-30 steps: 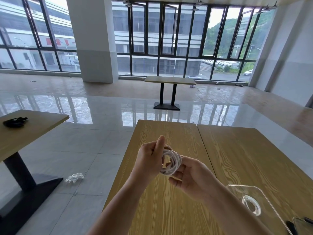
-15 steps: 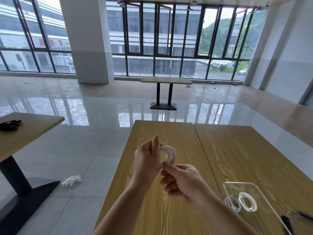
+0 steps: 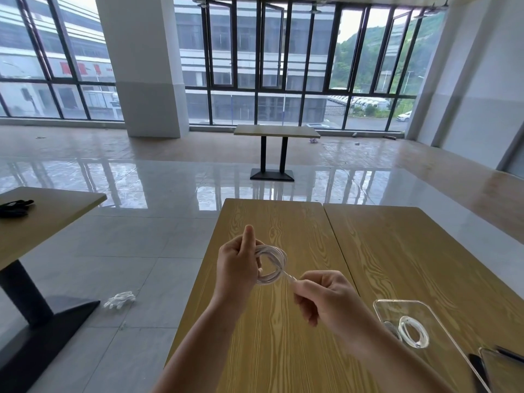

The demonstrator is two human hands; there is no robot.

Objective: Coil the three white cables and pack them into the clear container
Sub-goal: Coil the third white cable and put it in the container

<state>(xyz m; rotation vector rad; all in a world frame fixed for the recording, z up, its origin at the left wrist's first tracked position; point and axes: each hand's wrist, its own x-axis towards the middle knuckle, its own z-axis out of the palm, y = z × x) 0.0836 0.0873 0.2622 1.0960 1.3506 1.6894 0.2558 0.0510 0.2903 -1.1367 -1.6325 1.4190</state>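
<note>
Drawn rightward, right hand (image 3: 323, 296) pinches the cable end; left hand (image 3: 238, 262) grips the coil (image 3: 272, 265).

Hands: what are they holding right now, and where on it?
A coiled white cable. The left hand grips the coil's left side; the right hand pinches the loose end coming off the coil's lower right.

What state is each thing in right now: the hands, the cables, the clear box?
Left hand: gripping the coil.
Right hand: pinching the cable's loose end.
Held cable: coiled, tail pulled out.
Clear container: open, on table.
Packed cable: coiled, inside container.
</note>
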